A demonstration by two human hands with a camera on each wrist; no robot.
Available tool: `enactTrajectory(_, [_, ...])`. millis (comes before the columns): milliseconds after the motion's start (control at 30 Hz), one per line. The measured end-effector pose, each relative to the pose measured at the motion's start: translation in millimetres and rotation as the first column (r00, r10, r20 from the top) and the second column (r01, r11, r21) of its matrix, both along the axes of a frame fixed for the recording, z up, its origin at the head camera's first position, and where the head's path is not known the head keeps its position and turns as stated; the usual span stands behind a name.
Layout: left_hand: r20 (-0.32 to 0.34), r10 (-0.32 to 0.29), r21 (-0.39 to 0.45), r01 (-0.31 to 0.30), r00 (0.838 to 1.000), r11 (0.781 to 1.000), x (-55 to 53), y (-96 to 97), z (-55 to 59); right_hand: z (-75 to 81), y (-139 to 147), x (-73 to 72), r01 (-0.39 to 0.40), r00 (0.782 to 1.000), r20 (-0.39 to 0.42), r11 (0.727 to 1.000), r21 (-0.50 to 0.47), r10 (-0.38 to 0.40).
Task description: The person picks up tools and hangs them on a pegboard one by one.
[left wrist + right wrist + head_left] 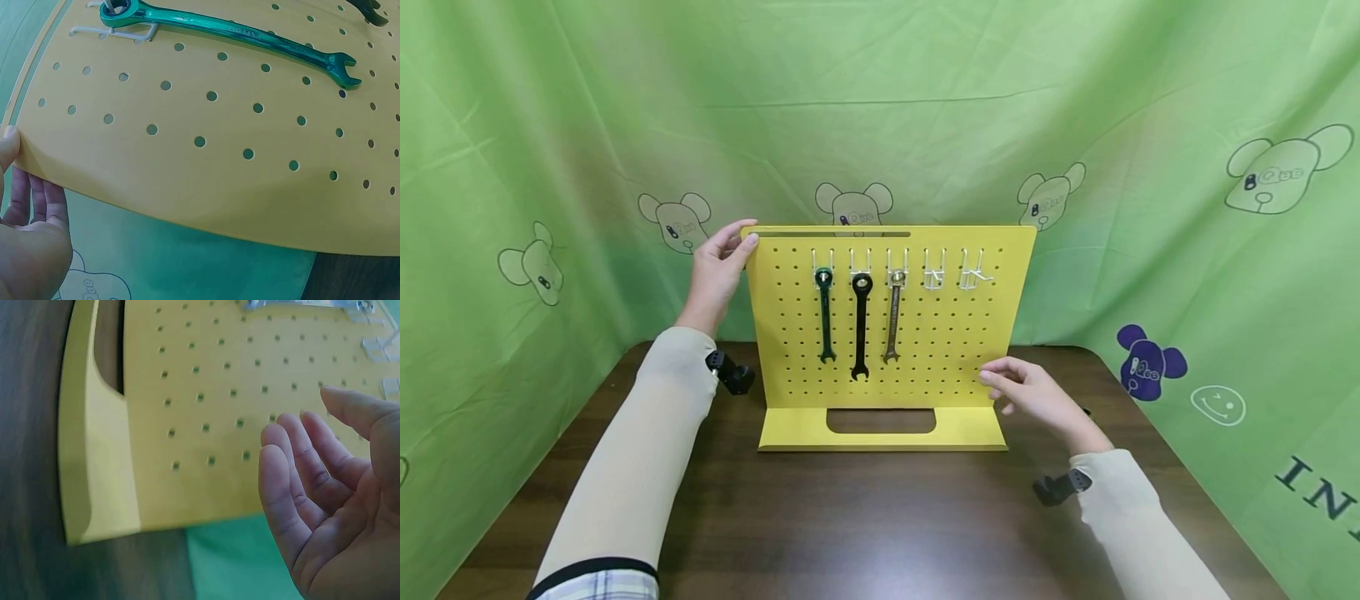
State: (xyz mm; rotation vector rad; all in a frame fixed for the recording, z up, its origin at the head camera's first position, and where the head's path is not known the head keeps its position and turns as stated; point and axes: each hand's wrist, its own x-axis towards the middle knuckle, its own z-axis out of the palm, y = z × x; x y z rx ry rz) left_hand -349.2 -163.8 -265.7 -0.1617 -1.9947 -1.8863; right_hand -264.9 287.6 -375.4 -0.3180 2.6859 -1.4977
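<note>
A yellow pegboard [955,333] stands upright on its folded base. My left hand [715,275] pinches its upper left corner, thumb in front and fingers behind the edge. Three wrenches hang by their ring ends from white hooks: a green wrench [826,317], a black wrench [861,325] and a silver wrench [892,321]. In the left wrist view the green wrench [237,32] lies across the top. My right hand [1030,392], fingers loosely bent and holding nothing, is in front of the board's lower right side.
Two bare white hooks, one [934,273] beside the silver wrench and a crooked hook [973,273] farther right, sit on the board. A dark wooden table [850,517] is underneath. Green printed cloth [880,100] surrounds it at the back and sides.
</note>
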Motion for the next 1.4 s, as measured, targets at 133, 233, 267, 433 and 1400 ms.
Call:
enactTrajectory(133, [0.003,-0.003,-0.001,0.003,1.0,1.0,0.6,-0.5,-0.1,-6.1,19.1,7.4,0.02,1.0,0.005,1.0,0.021,-0.02])
enactTrajectory(233, [0.005,0.0,0.0,0.0,1.0,1.0,1.1,-0.7,0.0,-10.9,34.3,12.0,0.033,0.999,0.014,0.999,0.026,-0.033])
enactTrajectory(267, [0.006,0.0,0.0,0.0,1.0,1.0,1.0,-0.6,-0.1,-12.5,39.7,13.7,0.038,0.999,0.021,0.999,0.029,-0.039])
enactTrajectory(433, [-0.008,0.0,0.002,0.0,1.0,1.0,0.3,0.1,-0.7,-24.5,67.9,21.6,0.078,0.995,0.052,0.995,0.059,-0.081])
enactTrajectory(1400, [-0.013,0.0,0.009,0.0,1.0,1.0,-2.5,-1.2,-2.4,-62.5,139.6,30.4,0.165,0.967,0.167,0.973,0.162,-0.192])
